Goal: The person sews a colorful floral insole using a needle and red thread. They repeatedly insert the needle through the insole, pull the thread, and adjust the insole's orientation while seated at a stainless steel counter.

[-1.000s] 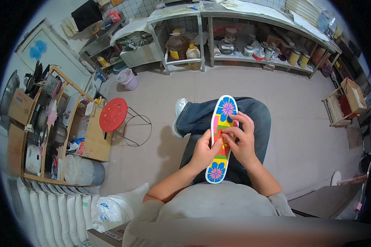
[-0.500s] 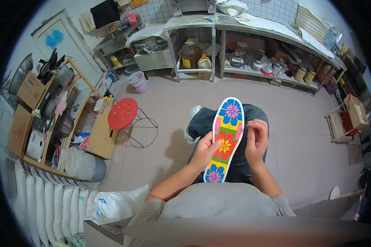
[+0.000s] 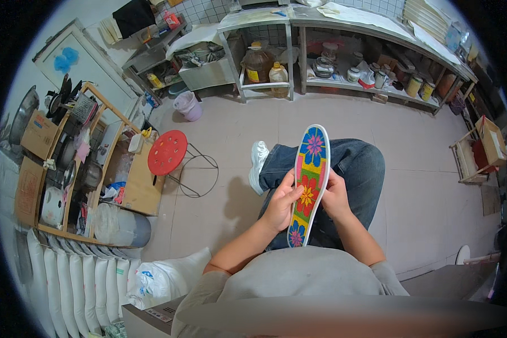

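A cross-stitched insole (image 3: pixel 311 160) with blue, red, yellow, green and pink flower patterns and a white rim stands tilted over my lap. My left hand (image 3: pixel 280 209) is closed on its left edge, with the thumb across the red and yellow flower and the other fingers behind. On the opposite side, my right hand (image 3: pixel 336 197) is closed against the edge. Its fingertips are partly hidden by the insole, and whatever they pinch does not show. Under the insole are my legs in blue jeans (image 3: pixel 357 169), and a silvery white shoe (image 3: pixel 258 166) shows to their left.
A red stool (image 3: pixel 168 153) stands left, near a lilac bucket (image 3: pixel 187 106). Shelves (image 3: pixel 135 194) and white sacks (image 3: pixel 84 281) line the left side. A metal workbench (image 3: pixel 372 36) with jars and jugs below runs along the back. A small wooden rack (image 3: pixel 468 163) stands right.
My right hand has come from a raised pinch beside the insole to its right edge. The insole has turned more edge-on, and my legs have spread, showing more of the shoe.
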`<state>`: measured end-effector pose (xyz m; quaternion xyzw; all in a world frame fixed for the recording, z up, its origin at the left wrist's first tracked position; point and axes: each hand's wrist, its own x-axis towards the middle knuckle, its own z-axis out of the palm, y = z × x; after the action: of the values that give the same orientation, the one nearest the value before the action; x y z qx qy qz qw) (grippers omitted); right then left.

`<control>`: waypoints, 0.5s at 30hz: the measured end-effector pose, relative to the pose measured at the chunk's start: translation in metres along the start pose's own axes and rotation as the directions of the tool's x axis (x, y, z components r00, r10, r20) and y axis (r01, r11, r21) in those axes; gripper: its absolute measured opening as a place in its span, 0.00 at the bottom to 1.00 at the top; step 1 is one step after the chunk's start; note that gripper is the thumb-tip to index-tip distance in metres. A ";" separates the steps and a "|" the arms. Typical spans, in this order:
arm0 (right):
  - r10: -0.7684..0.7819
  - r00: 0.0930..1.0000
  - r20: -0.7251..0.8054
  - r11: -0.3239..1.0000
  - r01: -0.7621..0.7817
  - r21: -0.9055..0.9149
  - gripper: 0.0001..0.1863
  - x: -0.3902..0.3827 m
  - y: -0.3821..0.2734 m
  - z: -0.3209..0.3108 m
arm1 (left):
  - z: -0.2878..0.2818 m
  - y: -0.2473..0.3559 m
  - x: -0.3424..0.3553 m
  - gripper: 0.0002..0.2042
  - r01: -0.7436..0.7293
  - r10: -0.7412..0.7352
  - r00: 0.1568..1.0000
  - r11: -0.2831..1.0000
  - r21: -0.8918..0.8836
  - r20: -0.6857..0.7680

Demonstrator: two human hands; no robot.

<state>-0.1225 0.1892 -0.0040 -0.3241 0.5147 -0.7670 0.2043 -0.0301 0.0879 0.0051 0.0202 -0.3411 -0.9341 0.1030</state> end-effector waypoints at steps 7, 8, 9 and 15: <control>-0.334 0.942 -0.015 0.847 0.293 -0.443 0.03 -0.002 -0.008 0.008 | -0.015 -0.013 0.014 0.25 0.124 -0.117 0.984 0.991 -0.044 0.134; -0.422 0.906 -0.017 0.787 0.358 -0.503 0.03 -0.003 -0.010 0.008 | -0.017 -0.017 0.015 0.23 0.154 -0.139 0.981 0.983 -0.105 0.135; -0.433 0.901 -0.037 0.794 0.362 -0.488 0.04 -0.003 -0.011 0.009 | -0.019 -0.021 0.017 0.21 0.149 -0.117 0.974 0.975 -0.162 0.193; -0.491 0.870 0.045 0.669 0.410 -0.620 0.06 -0.006 -0.014 0.011 | -0.036 -0.034 0.023 0.20 0.317 -0.085 0.891 0.820 -0.476 0.446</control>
<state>-0.1102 0.1912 0.0102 -0.4403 0.6496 -0.6036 -0.1405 -0.0550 0.0851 -0.0435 -0.1667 -0.0757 -0.9806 -0.0699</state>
